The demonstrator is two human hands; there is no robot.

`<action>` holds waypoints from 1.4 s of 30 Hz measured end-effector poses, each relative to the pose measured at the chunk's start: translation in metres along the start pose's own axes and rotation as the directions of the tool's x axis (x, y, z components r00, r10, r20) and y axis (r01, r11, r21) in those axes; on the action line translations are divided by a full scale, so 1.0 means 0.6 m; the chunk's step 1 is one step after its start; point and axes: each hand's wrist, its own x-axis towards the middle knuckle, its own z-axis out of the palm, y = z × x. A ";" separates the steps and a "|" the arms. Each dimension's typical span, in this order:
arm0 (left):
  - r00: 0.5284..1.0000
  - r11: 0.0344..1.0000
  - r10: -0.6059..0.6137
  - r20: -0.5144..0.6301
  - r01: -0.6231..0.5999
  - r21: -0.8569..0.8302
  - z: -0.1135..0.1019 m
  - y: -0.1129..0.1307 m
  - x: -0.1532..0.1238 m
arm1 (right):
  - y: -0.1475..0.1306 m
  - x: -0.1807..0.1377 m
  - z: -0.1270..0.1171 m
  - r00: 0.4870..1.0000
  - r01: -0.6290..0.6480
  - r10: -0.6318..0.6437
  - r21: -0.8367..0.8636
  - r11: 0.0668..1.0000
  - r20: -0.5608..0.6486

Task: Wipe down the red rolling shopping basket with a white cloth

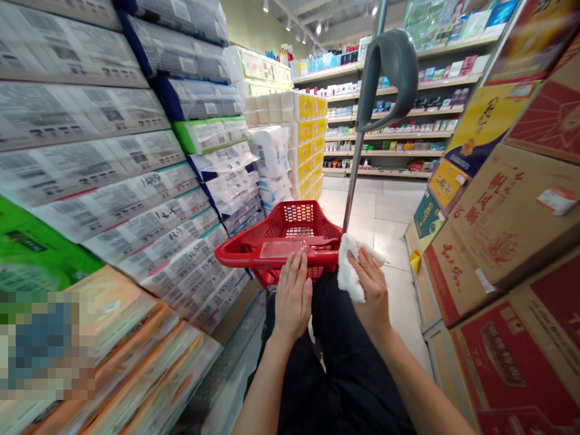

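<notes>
A red plastic shopping basket [299, 211] is in front of my legs, with perforated sides and a wide rim toward me. My left hand [293, 296] lies on that near rim, fingers stretched out beside a pale rectangular panel [278, 249]. My right hand [371, 287] grips a white cloth [348, 278], pressed at the right end of the rim. Behind the cloth a metal pole [353, 181] rises at a slant to a grey loop handle [389, 78]. Whether the pole joins the basket is hidden.
Stacked tissue packs [113, 121] form a wall on my left. Paper rolls in yellow-and-white packs [312, 139] stand beyond. Cardboard cartons [512, 211] pile up on the right. Shelves of small boxes [394, 115] line the back, across the tiled floor [385, 199].
</notes>
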 end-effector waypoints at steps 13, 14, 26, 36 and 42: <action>1.000 1.000 0.010 -0.001 -0.010 -0.006 -0.001 -0.001 -0.001 | -0.052 -0.017 0.012 0.968 0.188 -0.192 0.035 0.981 0.160; 1.000 1.000 0.008 -0.003 -0.008 -0.008 0.000 -0.001 0.000 | -0.038 -0.015 0.007 0.975 0.170 -0.173 0.038 0.985 0.139; 1.000 1.000 0.001 -0.012 -0.002 -0.006 0.002 -0.001 -0.001 | -0.021 -0.011 0.011 0.999 0.016 -0.014 0.056 0.998 -0.032; 0.999 0.999 0.035 -0.017 -0.035 -0.003 0.003 -0.006 -0.002 | -0.089 -0.017 0.033 0.970 0.200 -0.199 0.009 0.980 0.138; 1.000 1.000 0.016 -0.023 -0.017 -0.019 0.005 -0.002 -0.001 | -0.037 -0.013 0.009 0.984 0.159 -0.158 -0.002 0.987 0.086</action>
